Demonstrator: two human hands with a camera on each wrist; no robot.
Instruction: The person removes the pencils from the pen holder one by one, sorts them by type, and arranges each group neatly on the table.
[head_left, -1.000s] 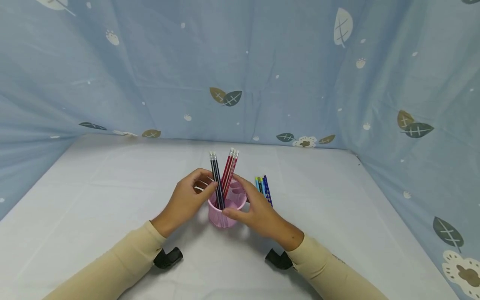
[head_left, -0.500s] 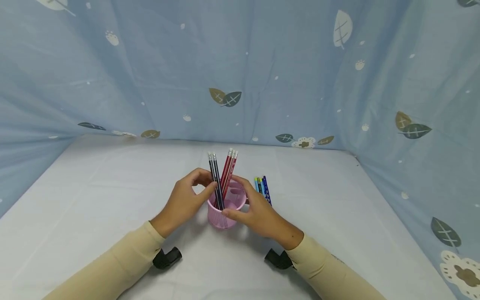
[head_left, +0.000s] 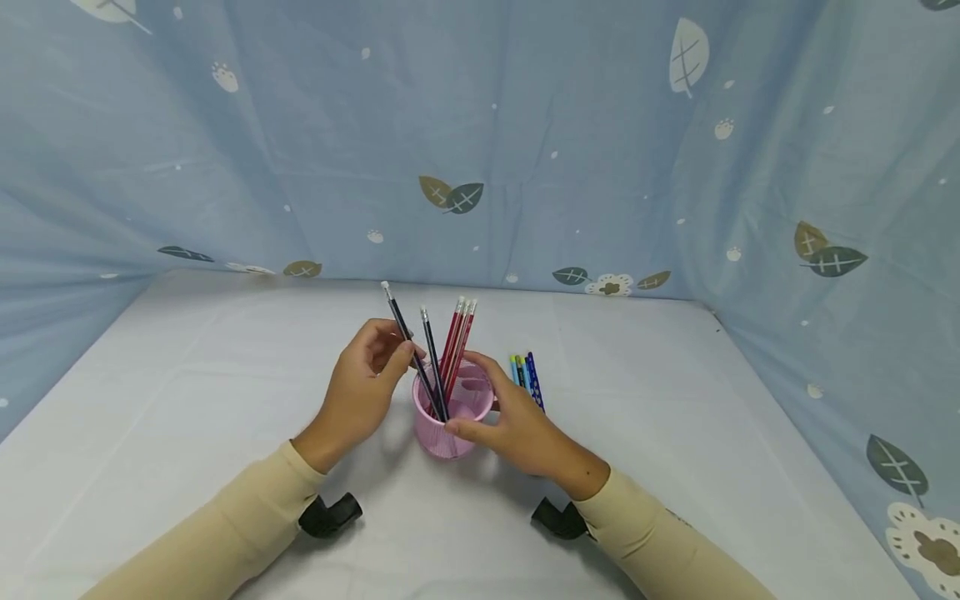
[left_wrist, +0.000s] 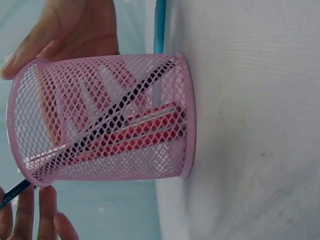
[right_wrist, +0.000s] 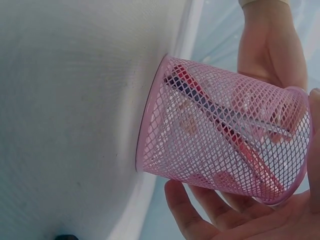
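A pink mesh pencil cup [head_left: 435, 437] stands upright on the table. My right hand [head_left: 521, 425] grips its right side, thumb at the near rim and fingers around the far side. My left hand [head_left: 358, 392] pinches a black pencil [head_left: 400, 317] between thumb and fingers; the pencil leans left, white eraser up, its lower end inside the cup. Another black pencil [head_left: 431, 343] stands in the cup beside several red pencils [head_left: 459, 337], erasers up. Through the mesh [left_wrist: 150, 165] in the left wrist view, the lower ends of red and black pencils show near the cup's base.
Right behind my right hand lie several pencils, light blue ones with yellow ends [head_left: 522, 373] and a dark blue one [head_left: 535, 382]. A black fitting [head_left: 330, 517] sits under the left wrist, a similar one [head_left: 558, 518] under the right. Blue leaf-print cloth [head_left: 337, 125] hangs behind the table.
My left hand has moved a little left and up, tilting one black pencil away from the other; before, the black pencils stood together. My right hand and the cup stay in place.
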